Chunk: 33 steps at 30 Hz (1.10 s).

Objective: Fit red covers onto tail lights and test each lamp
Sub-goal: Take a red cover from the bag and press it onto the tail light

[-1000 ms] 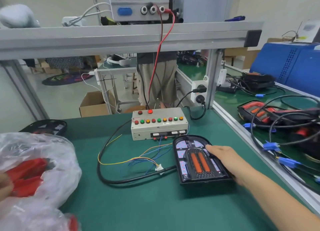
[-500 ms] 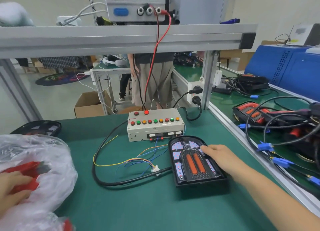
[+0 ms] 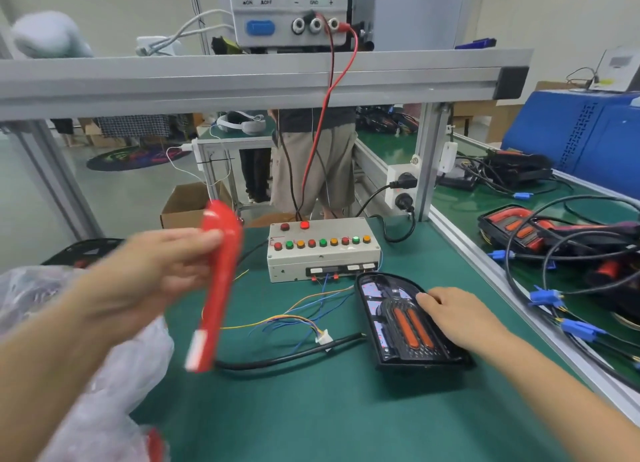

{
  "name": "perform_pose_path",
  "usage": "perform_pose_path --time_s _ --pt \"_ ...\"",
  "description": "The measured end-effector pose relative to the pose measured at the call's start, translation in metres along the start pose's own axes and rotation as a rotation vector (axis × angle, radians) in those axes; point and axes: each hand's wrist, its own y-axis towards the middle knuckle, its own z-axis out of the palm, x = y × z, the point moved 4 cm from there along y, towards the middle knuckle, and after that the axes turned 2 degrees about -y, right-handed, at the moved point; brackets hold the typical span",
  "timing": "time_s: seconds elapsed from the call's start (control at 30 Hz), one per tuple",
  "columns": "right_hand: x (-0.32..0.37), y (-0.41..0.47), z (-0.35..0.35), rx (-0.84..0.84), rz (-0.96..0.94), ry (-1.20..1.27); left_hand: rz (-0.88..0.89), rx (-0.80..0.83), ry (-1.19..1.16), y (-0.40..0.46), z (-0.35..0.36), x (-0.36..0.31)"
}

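Far left, clear plastic bag (image 3: 104,375) lies crumpled on the green bench mat (image 3: 277,409), w/ a bit of red showing at its lower edge. A black lamp housing (image 3: 86,254) sits at the mat's far-left edge, mostly hidden behind the left forearm.

Left hand (image 3: 162,267) is raised above the mat, fingers curled round the upper part of a red cover (image 3: 218,288). Cover hangs edge-on, roughly upright, long axis tilted a little; motion-blurred, so details unclear. It's in the air, well apart from the lamp.

Centre: grey test box (image 3: 322,254) w/ a row of red, green & orange buttons; one red lamp on top row & one green in the row are lit. Thin coloured wires (image 3: 294,319) run from its front to a small white connector (image 3: 323,338) lying on the mat, beside the end of a thick black cable (image 3: 277,357). Red lead (image 3: 322,132) drops from the power supply (image 3: 291,11) on the upper shelf down behind the box.

Right of centre: black tail light (image 3: 398,323), uncovered, flat on the mat, two orange strips visible. Right hand (image 3: 460,316) rests on its right side, fingers relaxed & fairly straight, pressing down, not gripping.

Far right, past the aluminium rail: more tail lights (image 3: 512,229) tangled w/ black cables & blue connectors.
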Motion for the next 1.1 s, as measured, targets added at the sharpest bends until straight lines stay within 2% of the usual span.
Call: perform_pose_path --time_s 0.1,0.17,0.23,0.33,0.43,0.57,0.67,0.7,0.8,0.87,0.9,0.97,1.1 --pt "0.006 -0.011 -0.006 -0.167 -0.079 -0.087 -0.181 0.11 -0.164 0.014 0.085 0.011" --pt "0.015 -0.026 -0.017 -0.291 -0.217 0.095 -0.28 0.136 -0.272 0.031 0.122 0.025" --pt "0.029 -0.045 -0.025 -0.223 -0.345 0.367 -0.379 0.131 -0.368 0.046 0.147 0.04" --pt "0.04 -0.066 -0.02 -0.034 -0.438 0.57 -0.445 0.131 -0.47 0.053 0.173 0.054" --pt "0.037 -0.07 -0.018 -0.11 -0.454 0.471 -0.474 0.126 -0.516 0.056 0.189 0.063" --pt "0.027 -0.07 -0.023 -0.207 -0.442 0.392 -0.43 0.125 -0.522 0.057 0.204 0.065" --pt "0.016 -0.067 -0.029 -0.261 -0.421 0.355 -0.336 0.174 -0.366 0.061 0.207 0.063" --pt "0.01 -0.066 -0.032 -0.273 -0.405 0.361 -0.284 0.151 -0.197 0.065 0.203 0.061" --pt "-0.012 -0.061 -0.038 -0.278 -0.349 0.28 -0.125 -0.054 0.399 0.081 0.177 0.059" --pt "-0.026 -0.059 -0.038 -0.256 -0.3 0.189 -0.186 0.004 0.641 0.085 0.173 0.071" --pt "-0.031 -0.058 -0.036 -0.241 -0.282 0.137 -0.285 0.065 0.643 0.084 0.174 0.079" --pt "-0.037 -0.058 -0.029 -0.203 -0.27 0.043 -0.44 0.119 0.502 0.083 0.177 0.095" --pt "-0.034 -0.06 -0.024 -0.154 -0.288 -0.013 -0.531 0.068 0.211 0.088 0.18 0.106"
